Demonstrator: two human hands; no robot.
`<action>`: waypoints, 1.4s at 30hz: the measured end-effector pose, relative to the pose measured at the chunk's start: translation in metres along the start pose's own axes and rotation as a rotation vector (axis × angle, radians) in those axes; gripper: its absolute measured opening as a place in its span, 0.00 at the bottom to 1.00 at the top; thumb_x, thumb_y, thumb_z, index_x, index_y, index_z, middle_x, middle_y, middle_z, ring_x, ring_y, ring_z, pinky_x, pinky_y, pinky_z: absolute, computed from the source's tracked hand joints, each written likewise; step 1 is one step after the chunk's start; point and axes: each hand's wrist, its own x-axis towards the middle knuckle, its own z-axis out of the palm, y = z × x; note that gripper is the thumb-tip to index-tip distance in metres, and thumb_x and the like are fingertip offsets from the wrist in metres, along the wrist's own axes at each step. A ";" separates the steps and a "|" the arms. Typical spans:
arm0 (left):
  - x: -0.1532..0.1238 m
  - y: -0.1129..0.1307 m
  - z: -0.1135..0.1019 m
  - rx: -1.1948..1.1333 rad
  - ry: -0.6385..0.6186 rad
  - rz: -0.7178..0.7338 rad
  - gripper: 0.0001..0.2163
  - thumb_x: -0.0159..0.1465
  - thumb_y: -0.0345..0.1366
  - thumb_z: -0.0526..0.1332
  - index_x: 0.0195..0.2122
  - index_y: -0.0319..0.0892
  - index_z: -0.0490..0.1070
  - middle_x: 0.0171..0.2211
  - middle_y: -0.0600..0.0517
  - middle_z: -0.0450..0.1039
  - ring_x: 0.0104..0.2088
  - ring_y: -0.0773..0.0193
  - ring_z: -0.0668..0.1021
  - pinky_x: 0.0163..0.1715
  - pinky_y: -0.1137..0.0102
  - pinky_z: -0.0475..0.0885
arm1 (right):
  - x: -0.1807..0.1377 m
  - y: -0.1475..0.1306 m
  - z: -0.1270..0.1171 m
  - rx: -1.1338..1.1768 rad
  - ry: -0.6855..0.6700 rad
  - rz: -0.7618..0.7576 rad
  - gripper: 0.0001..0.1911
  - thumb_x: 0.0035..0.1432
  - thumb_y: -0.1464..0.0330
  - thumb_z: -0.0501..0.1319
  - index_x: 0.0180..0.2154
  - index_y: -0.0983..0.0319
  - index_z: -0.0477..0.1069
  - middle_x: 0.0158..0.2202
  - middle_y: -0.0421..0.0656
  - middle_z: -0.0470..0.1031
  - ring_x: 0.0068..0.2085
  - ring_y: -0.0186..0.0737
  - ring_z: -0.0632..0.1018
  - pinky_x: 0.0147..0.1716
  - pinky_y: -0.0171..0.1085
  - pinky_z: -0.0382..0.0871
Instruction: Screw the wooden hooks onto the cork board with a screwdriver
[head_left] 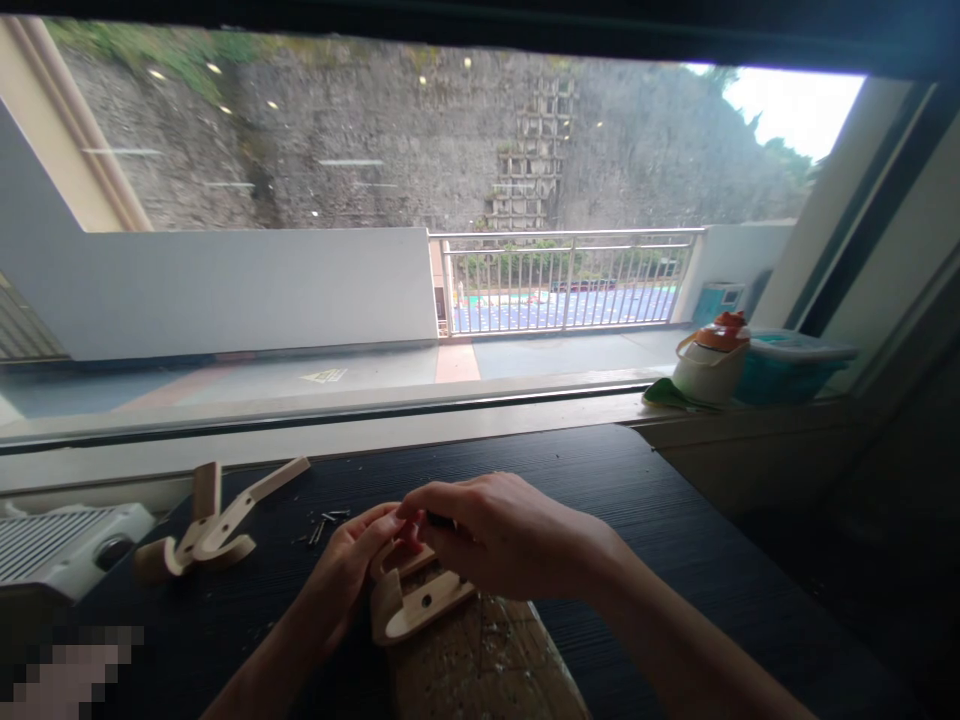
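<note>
My left hand [349, 560] is closed at the left edge of a pale wooden piece [431, 605] with a curved end and a dark round hole. Its fingertips meet those of my right hand [499, 530], which reaches over from the right with bent fingers. A short dark object [440, 520] shows between the right fingers; its kind is hidden. Just below the fingertips is something reddish, too unclear to name. The wooden piece rests on a thick, worn wood block [487, 665] marked with small holes and bits of metal.
Several nails [322, 525] lie on the black table [600, 480] left of my hands. Farther left are curved wooden pieces [217, 530] and a white slatted appliance [67, 550]. On the windowsill stand a bottle [712, 365] and a teal box [795, 368]. A pixelated patch covers the lower left.
</note>
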 end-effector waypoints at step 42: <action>0.003 0.001 0.000 0.025 -0.022 0.020 0.11 0.54 0.44 0.64 0.30 0.41 0.75 0.25 0.54 0.73 0.29 0.68 0.73 0.31 0.76 0.68 | -0.002 0.004 -0.003 -0.037 0.017 0.047 0.14 0.60 0.67 0.53 0.46 0.55 0.71 0.30 0.39 0.76 0.29 0.32 0.72 0.28 0.32 0.55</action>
